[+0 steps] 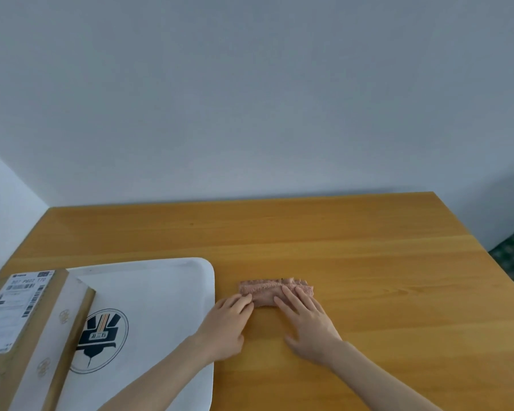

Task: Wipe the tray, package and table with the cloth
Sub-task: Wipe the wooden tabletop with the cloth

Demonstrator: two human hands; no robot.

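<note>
Table (pixel 368 247), one tray (pixel 161 286), one package (pixel 51 330), one cloth (pixel 266 292): left hand (pixel 226 324) pinching, right hand (pixel 309 324) flat

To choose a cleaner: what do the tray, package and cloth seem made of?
The tray is probably plastic: smooth matte white, rounded rim. The package is brown cardboard, matte, with a paper label. The cloth looks like pink terry fabric, fuzzy pile visible.

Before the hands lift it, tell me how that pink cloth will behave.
The cloth will probably flop: it looks like soft terry, folded into a rumpled strip. It is likely light, being thin. Pushed by the right hand, whose straight fingers lie on it, it should slide on the smooth table, perhaps unfolding.
</note>
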